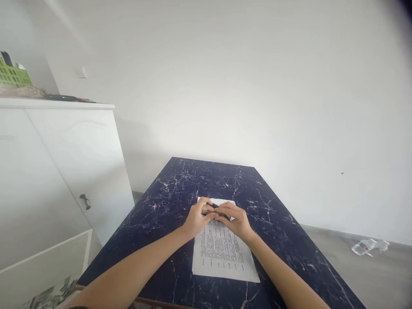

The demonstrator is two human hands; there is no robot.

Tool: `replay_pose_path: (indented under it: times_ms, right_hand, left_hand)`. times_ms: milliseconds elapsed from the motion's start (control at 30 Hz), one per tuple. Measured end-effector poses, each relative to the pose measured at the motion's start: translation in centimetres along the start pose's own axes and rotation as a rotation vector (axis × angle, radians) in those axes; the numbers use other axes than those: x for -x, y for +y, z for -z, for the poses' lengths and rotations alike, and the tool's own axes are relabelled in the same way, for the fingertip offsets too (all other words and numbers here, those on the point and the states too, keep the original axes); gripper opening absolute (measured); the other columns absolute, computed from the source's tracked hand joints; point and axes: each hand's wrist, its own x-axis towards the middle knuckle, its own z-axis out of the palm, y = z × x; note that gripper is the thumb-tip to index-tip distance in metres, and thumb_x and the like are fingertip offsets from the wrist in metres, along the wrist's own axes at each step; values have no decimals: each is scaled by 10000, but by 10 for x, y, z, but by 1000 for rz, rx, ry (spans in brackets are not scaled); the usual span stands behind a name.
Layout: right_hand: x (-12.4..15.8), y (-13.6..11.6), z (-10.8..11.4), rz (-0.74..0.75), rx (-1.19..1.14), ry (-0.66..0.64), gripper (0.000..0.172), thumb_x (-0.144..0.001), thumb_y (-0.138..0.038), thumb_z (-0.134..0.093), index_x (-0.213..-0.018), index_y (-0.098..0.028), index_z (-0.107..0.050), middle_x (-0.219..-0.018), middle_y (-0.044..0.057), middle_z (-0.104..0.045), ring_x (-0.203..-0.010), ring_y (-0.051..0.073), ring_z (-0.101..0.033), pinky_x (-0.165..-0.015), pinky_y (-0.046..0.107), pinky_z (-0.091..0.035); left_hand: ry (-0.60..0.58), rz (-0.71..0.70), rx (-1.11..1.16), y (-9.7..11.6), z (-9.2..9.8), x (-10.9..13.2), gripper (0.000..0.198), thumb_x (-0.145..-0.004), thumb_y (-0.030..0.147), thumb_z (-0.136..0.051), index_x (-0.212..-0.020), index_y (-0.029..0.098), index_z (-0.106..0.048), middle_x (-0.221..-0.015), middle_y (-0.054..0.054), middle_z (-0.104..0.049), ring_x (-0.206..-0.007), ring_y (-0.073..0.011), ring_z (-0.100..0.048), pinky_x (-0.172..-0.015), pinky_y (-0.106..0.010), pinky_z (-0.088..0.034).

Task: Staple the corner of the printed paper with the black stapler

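Pinching a dark object (213, 206): left hand (197, 219) curled, nine o'clock; right hand (238, 219) curled, three! Likely light, stiff; hold its ends.

Printed lines (222, 242) on white paper sheet (223, 249), too small and blurred to read; nothing else legible.

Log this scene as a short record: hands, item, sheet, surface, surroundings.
Left hand: fingers around a small dark object
Right hand: on the same object
Object detail: mostly hidden; cannot identify
Sheet: printed paper, beneath the hands
Surface: dark blue marble-patterned table
Left side: white cabinet, green basket on top
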Motion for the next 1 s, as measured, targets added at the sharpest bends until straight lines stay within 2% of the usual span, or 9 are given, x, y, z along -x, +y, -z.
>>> replay_pose_path:
  times_ms: [100, 233, 333, 433, 500, 600, 700, 833, 1000]
  right_hand:
    - [-1, -3, -5, 67, 40, 12, 358, -985, -253, -712, -1337, -317, -698, -1078, 84, -742, -946, 238, -715, -777, 400, -636]
    - [-4, -5, -6, 99, 133, -33, 297, -1017, -245, -650, -1296, -318, -721, -1035, 80, -757, -903, 243, -719, -776, 425, -634]
    - [-3, 7, 7, 11, 238, 113, 234, -1014, -294, -642, -1218, -294, -757, -1020, 93, -772, -899, 262, -724, -786, 451, -628]
    - [9, 39, 43, -246, 392, 370, 251, -985, -416, -643, -1106, -249, -785, -1021, 111, -774, -929, 287, -720, -848, 486, -609]
    - [24, 67, 75, -473, 471, 433, 354, -927, -512, -648, -1044, -212, -794, -958, 115, -779, -871, 295, -722, -874, 494, -589]
    - [54, 105, 119, -806, 495, 390, 380, -800, -512, -689, -950, -184, -809, -848, 119, -787, -820, 313, -741, -882, 471, -570]
    - [78, 130, 142, -960, 529, 292, 325, -746, -418, -692, -932, -186, -822, -860, 117, -798, -877, 330, -751, -898, 451, -554]
    - [91, 148, 144, -978, 571, 128, 328, -760, -384, -684, -980, -194, -836, -910, 101, -798, -924, 327, -739, -899, 434, -535]
    - [97, 156, 142, -951, 722, 57, 496, -836, -425, -655, -1225, -146, -789, -880, 101, -761, -893, 312, -706, -889, 430, -515]
  left_hand:
    - [-22, 13, 26, -2, 0, 0, 350, -927, 418, -763, -1087, 262, -494, -889, -38, -793, -828, -229, -781, -791, -354, -596]
    - [-63, 16, 45, -4, -1, -1, 333, -946, 427, -737, -1099, 268, -487, -913, -50, -800, -821, -237, -783, -779, -360, -599]
    - [-58, -29, -96, -5, 9, -9, 307, -968, 440, -697, -1159, 280, -518, -1028, -77, -805, -937, -258, -784, -846, -381, -592]
    - [88, -77, -426, -9, 47, -24, 199, -1007, 435, -608, -1133, 282, -606, -1046, -83, -790, -1001, -275, -761, -919, -399, -554]
    - [205, -13, -670, -19, 87, -33, 191, -1017, 408, -552, -1072, 265, -666, -941, -96, -766, -962, -299, -746, -920, -419, -538]
    - [322, 161, -987, -42, 145, -39, 260, -969, 318, -545, -1135, 204, -709, -1151, -191, -733, -1171, -370, -660, -1051, -499, -474]
    - [313, 373, -1086, -66, 176, -36, 412, -933, 339, -585, -1297, 175, -683, -1487, -229, -576, -1416, -452, -473, -1156, -618, -351]
    - [236, 402, -1062, -77, 175, -33, 354, -939, 302, -576, -1241, 199, -731, -1496, -207, -583, -1461, -478, -413, -1184, -703, -236]
    - [191, 312, -1025, -68, 161, -37, 206, -903, 164, -591, -978, 192, -781, -1125, -187, -736, -1181, -357, -636, -1083, -482, -430]
